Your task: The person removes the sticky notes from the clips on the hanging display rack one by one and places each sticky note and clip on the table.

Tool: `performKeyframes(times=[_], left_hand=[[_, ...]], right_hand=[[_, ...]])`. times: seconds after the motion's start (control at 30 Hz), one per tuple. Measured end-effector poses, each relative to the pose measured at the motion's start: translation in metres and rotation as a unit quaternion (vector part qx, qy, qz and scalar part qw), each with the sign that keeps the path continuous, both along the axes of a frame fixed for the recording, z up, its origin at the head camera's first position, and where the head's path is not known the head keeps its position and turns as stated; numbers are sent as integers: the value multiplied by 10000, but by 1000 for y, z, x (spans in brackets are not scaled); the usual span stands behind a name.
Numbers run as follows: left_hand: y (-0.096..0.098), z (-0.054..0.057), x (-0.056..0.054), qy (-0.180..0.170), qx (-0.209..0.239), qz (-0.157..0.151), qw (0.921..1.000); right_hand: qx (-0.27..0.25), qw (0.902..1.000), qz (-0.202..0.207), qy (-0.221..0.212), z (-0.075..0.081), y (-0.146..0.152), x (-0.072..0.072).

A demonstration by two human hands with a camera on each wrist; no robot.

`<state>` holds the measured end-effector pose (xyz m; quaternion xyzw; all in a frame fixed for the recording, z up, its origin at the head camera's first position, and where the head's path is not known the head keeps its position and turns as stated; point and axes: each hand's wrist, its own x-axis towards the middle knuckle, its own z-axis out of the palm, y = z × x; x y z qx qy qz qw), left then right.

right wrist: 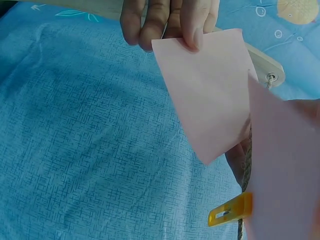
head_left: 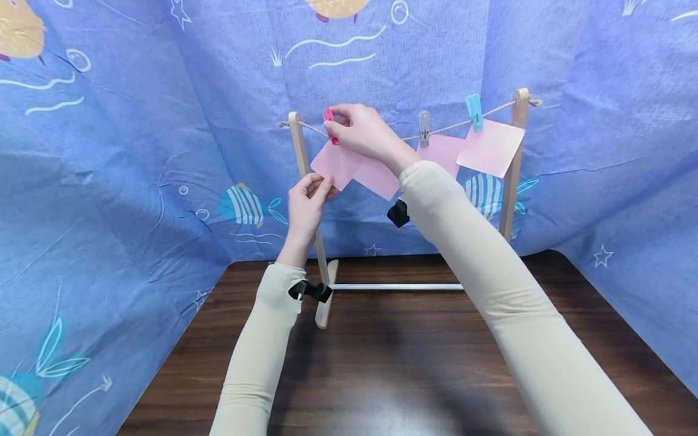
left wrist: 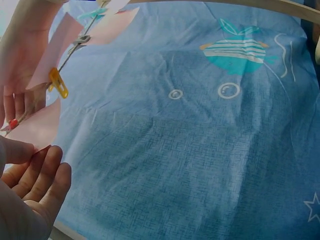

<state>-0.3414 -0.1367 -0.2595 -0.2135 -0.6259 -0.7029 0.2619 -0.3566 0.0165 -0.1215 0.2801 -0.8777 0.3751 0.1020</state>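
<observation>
My right hand [head_left: 364,130] pinches a red clothespin [head_left: 329,115] at the left part of a rope [head_left: 449,127]. Just under that clothespin is a pink paper square [head_left: 334,162], its top at the rope. My left hand [head_left: 305,204] pinches the paper's lower edge between thumb and fingers, as the right wrist view also shows. Beside it hangs another pink paper [head_left: 378,180], near a yellow clothespin [left wrist: 58,83] that my right hand hides in the head view. Whether the red clothespin's jaws bite the paper is hidden.
Farther right, a grey clothespin [head_left: 424,128] and a light blue clothespin [head_left: 474,112] hold more pink papers [head_left: 492,147]. Wooden posts [head_left: 302,151] carry the rope, joined low down by a white bar [head_left: 398,287]. The stand is on a dark wooden table [head_left: 360,363] before a blue curtain [head_left: 218,79].
</observation>
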Motion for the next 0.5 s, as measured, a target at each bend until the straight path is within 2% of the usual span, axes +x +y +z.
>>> performKeyframes(times=[0.2,0.3,0.5], left_hand=[[2,0,1,-9,85,-110,9999],[2,-2,0,-8,54,-64,10000],[0,-3,1,62,9,28,10000]], right_hand=[[-455,9987,131,-191,1,2,2],[-600,9976,102,-315,2,3,3],[-711,9971,52,-272,2,5,4]])
